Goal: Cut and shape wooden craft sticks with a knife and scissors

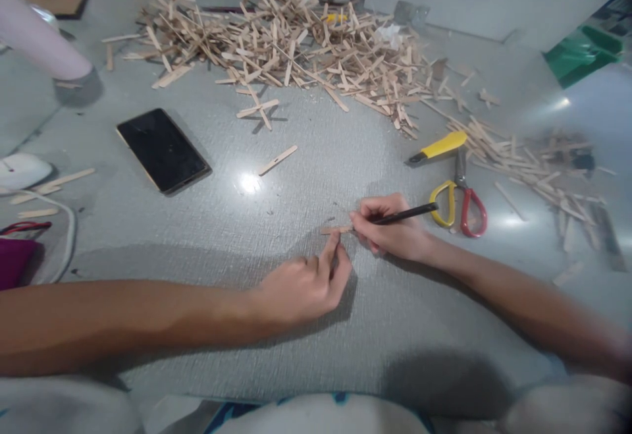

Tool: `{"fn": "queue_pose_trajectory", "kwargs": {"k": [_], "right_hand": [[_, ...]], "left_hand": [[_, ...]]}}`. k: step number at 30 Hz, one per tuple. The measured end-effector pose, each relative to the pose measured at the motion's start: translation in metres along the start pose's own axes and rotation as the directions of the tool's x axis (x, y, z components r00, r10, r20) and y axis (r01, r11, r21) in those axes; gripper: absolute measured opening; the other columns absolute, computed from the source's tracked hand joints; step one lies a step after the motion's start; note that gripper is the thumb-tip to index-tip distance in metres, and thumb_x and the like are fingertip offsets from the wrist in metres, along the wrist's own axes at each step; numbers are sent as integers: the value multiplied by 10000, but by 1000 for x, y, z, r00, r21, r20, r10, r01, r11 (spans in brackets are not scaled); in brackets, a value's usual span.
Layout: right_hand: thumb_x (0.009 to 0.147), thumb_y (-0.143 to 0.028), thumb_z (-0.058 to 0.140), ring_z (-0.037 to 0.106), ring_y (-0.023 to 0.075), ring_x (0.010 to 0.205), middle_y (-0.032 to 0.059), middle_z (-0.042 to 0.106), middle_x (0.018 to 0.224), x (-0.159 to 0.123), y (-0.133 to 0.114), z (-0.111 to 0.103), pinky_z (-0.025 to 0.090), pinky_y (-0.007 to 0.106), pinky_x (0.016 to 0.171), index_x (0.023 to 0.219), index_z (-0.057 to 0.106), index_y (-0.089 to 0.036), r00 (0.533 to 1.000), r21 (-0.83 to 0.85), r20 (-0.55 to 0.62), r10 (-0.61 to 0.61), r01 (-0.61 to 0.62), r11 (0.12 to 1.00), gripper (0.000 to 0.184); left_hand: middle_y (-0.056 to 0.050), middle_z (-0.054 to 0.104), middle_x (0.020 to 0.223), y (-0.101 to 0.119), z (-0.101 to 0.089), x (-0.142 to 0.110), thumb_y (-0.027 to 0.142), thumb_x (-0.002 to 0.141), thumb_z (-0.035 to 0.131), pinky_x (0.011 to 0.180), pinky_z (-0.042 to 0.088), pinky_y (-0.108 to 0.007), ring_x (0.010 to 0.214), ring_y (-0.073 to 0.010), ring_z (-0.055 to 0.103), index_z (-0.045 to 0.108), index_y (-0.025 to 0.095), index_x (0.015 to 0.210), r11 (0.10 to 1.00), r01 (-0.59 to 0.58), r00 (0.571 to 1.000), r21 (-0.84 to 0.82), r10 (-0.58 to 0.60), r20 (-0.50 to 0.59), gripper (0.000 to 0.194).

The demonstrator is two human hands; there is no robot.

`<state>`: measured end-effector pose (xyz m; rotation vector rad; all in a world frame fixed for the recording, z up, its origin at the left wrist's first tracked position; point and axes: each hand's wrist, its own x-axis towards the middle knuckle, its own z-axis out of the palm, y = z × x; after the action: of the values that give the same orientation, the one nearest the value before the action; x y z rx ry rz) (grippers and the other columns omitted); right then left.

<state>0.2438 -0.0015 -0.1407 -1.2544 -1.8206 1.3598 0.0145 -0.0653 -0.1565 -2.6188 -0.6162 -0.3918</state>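
Observation:
A short wooden craft stick (327, 230) lies flat on the grey table in front of me. My left hand (312, 284) presses it down with an outstretched fingertip, the other fingers curled under. From the right, my right hand (390, 226) grips a slim black pen (409, 213), its tip end down at the stick's right end and hidden by the fingers. Farther off, another craft stick (278, 160) with a small dark slot or mark lies alone. Beyond my right hand are scissors (459, 200) with one yellow and one red handle, and a yellow-handled cutter (443, 147).
A large heap of craft sticks (291, 45) spreads along the back, with more sticks (528, 161) trailing down the right. A black phone (162, 151) lies left of centre. At the left edge are a white mouse (24, 172) with its cable and a purple object (16, 263).

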Motion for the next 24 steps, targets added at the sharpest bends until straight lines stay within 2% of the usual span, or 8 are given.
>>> {"fn": "queue_pose_trajectory", "kwargs": {"k": [5,18,20,24], "right_hand": [[1026,-261,649,534,75,350,-46,576,466,1,1,0,383,186,377,613,521,-217,1000,-51,2,-22,23,998,435],[1013,-234,602,520,82,344,-43,563,434,0,-7,-1,368,199,387,607,501,-224,1000,-145,-5,0,-1,989,418],[1007,-240,610,521,83,339,-44,562,434,0,-6,-1,365,196,376,607,504,-224,1000,-127,-7,15,-16,992,414],[1020,-279,631,523,78,339,-39,594,468,0,-4,2,402,196,373,599,494,-228,998,21,-32,48,-47,999,446]], "left_hand": [[-320,813,1179,0,0,0,-44,895,533,375,502,-256,418,-129,610,750,-8,1129,1000,8,1000,16,-8,-10,320],[-359,772,1243,0,3,-3,-52,862,544,365,496,-281,412,-151,609,732,-26,1168,1000,-6,1000,6,6,-2,360],[-356,772,1246,0,3,-3,-54,862,538,367,493,-285,408,-151,605,728,-21,1172,1000,-11,1000,9,11,1,365],[-349,782,1232,-1,3,-2,-51,887,517,376,475,-274,408,-141,605,725,-12,1164,1000,-10,1000,11,10,7,349]]}}
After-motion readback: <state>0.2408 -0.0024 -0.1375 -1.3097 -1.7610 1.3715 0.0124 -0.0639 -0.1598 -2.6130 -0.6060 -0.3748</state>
